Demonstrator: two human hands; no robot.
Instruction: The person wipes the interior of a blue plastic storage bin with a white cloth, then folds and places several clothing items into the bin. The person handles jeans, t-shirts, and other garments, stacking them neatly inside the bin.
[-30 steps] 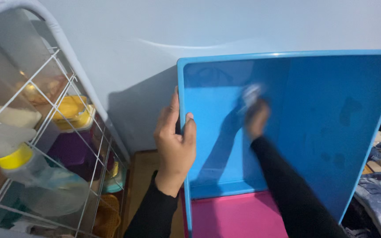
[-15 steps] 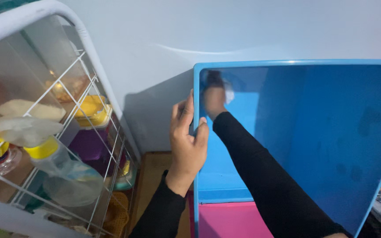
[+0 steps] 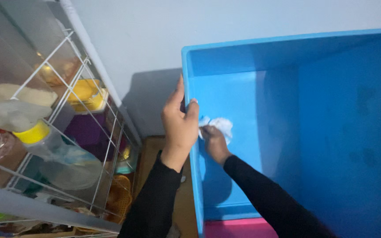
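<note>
Head view, looking down: a blue plastic bin (image 3: pixel 314 132) is tipped so that its open side faces the camera, and it fills the right half of the frame against a pale wall (image 3: pixel 199 26). The left hand (image 3: pixel 179 125) grips the bin's left rim, thumb curled over the edge to the inside and fingers flat against the outer wall. The right hand (image 3: pixel 213 142) is inside the bin, closed around a crumpled white tissue (image 3: pixel 219 125) that it presses against the inner left wall, just beside the left thumb. Both arms wear black sleeves (image 3: pixel 155 207). A pink surface (image 3: pixel 239 229) shows under the bin's lower edge.

At the left stands a white wire rack (image 3: pixel 84 88) with a grey frame. On its near side hangs a clear spray bottle (image 3: pixel 56 161) with a yellow collar and a pale trigger head, no label readable. Deeper on the shelves sit a yellow-lidded container (image 3: pixel 84 97) on top of a purple tub (image 3: pixel 87 132), and an orange basket (image 3: pixel 120 198) lower down. Brown floor (image 3: pixel 148 154) lies between rack and bin.
</note>
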